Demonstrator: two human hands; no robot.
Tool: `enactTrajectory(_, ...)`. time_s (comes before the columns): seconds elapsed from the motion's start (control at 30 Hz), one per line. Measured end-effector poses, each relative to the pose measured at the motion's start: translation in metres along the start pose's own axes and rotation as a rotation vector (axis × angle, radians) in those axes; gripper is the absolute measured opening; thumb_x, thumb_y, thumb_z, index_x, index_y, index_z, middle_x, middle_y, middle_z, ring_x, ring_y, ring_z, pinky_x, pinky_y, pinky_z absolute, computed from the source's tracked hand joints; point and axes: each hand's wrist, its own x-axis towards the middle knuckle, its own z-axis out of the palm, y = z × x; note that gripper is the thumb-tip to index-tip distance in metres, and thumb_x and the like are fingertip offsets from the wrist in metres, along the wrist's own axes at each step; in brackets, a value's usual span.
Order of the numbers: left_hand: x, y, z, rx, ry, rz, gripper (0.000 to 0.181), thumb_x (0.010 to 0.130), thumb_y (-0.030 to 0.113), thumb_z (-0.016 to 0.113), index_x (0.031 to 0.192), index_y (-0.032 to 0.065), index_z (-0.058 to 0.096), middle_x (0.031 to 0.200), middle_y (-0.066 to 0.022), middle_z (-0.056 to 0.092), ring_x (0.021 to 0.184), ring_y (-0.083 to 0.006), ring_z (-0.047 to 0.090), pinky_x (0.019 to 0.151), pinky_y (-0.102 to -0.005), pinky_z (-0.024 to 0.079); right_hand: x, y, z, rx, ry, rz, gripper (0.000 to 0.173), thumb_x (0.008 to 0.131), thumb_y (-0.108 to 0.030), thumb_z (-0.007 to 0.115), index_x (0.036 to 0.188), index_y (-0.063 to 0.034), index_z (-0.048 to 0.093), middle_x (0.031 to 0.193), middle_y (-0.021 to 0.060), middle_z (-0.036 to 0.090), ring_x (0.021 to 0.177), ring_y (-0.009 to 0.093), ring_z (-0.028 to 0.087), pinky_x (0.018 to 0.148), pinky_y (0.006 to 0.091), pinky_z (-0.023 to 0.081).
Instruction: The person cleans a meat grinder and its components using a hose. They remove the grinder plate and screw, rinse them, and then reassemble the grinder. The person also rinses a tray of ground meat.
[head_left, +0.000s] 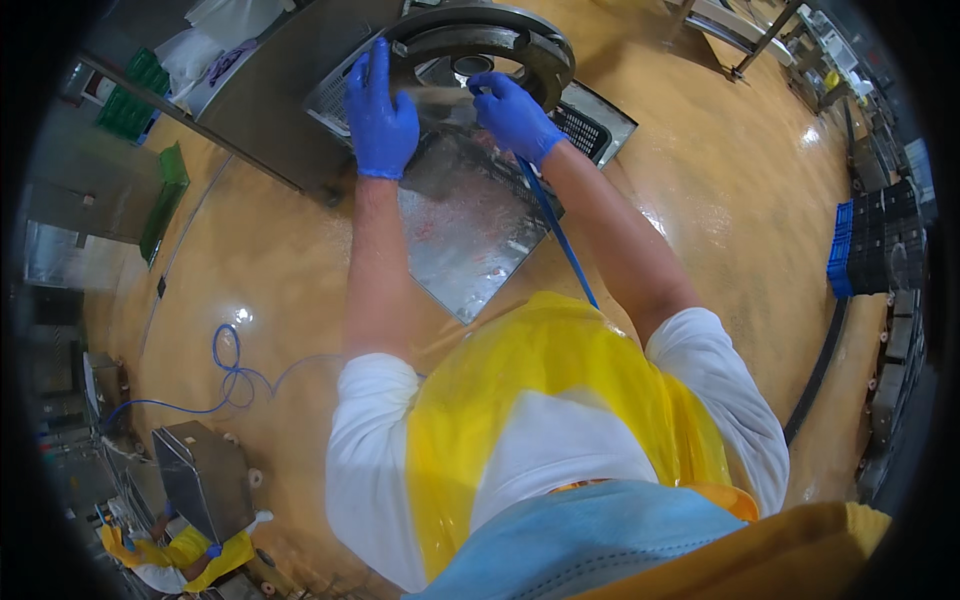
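Note:
My left hand (382, 120), in a blue glove, is raised with its fingers extended and thumb apart. It is at the left side of a large round metal machine ring (551, 56); whether it touches the ring is unclear. My right hand (516, 116), also gloved, is curled in front of the ring's lower right. A blue hose (559, 229) runs up from beside my apron to this hand, its end hidden by the glove. A blurred spray spreads between my hands. Below them lies a wet metal plate (469, 255) with reddish residue.
A black perforated grate (581, 131) lies right of my right hand. A steel panel (285, 105) stands at left. Thin blue tubing (234, 371) loops across the wet floor (285, 262). Blue and black crates (874, 240) are stacked far right. Another person (187, 555) handles a steel bin (206, 476) lower left.

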Motion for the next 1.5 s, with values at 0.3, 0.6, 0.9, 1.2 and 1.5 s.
enactTrajectory(0.3, 0.030, -0.034, -0.016, -0.049, -0.360, -0.008, 0.070, 0.085, -0.003, 0.050, 0.147, 0.0283, 0.057, 0.138, -0.0227, 0.058, 0.126, -0.0408, 0.059, 0.107, -0.0477, 0.049, 0.017, -0.003, 0.050, 0.189, 0.166, 0.008, 0.041, 0.100, -0.019, 0.058, 0.138, -0.0072, 0.057, 0.096, 0.0117, 0.068, 0.079, 0.018, 0.065, 0.069, 0.0346, 0.054)
enactTrajectory(0.6, 0.032, -0.043, -0.010, -0.098, -0.384, 0.023, 0.069, 0.083, -0.003, 0.051, 0.145, 0.0278, 0.060, 0.134, -0.0213, 0.062, 0.125, -0.0384, 0.060, 0.108, -0.0456, 0.050, 0.004, -0.034, 0.058, 0.124, 0.179, 0.051, 0.040, 0.100, -0.019, 0.057, 0.137, -0.0062, 0.057, 0.095, 0.0134, 0.069, 0.078, 0.019, 0.066, 0.069, 0.0359, 0.054)
enactTrajectory(0.9, 0.009, -0.048, -0.018, -0.151, -0.347, -0.031, 0.063, 0.085, -0.002, 0.053, 0.146, 0.0150, 0.059, 0.137, -0.0203, 0.062, 0.127, -0.0378, 0.059, 0.109, -0.0432, 0.047, -0.016, 0.056, -0.006, -0.322, 0.087, -0.054, 0.038, 0.100, -0.020, 0.055, 0.134, -0.0046, 0.060, 0.115, 0.0200, 0.072, 0.105, 0.030, 0.069, 0.091, 0.0414, 0.053)
enactTrajectory(1.2, -0.042, -0.049, 0.007, -0.414, -0.205, -0.437, 0.070, 0.085, -0.005, 0.050, 0.153, 0.0090, 0.049, 0.141, -0.0169, 0.060, 0.125, -0.0283, 0.060, 0.104, -0.0379, 0.048, 0.001, 0.140, -0.236, -0.313, 0.145, 0.132, 0.039, 0.099, -0.016, 0.051, 0.132, -0.0050, 0.067, 0.120, 0.0177, 0.073, 0.110, 0.031, 0.069, 0.098, 0.0379, 0.051)
enactTrajectory(1.5, -0.284, -0.058, 0.025, -0.485, -0.507, -1.202, 0.049, 0.098, 0.012, 0.062, 0.145, 0.0021, 0.055, 0.122, -0.0097, 0.070, 0.097, -0.0152, 0.068, 0.080, -0.0295, 0.055, 0.133, 0.003, -0.324, -0.443, 0.057, -0.250, 0.037, 0.099, -0.015, 0.049, 0.129, -0.0069, 0.069, 0.118, 0.0194, 0.073, 0.107, 0.034, 0.072, 0.095, 0.0406, 0.055)
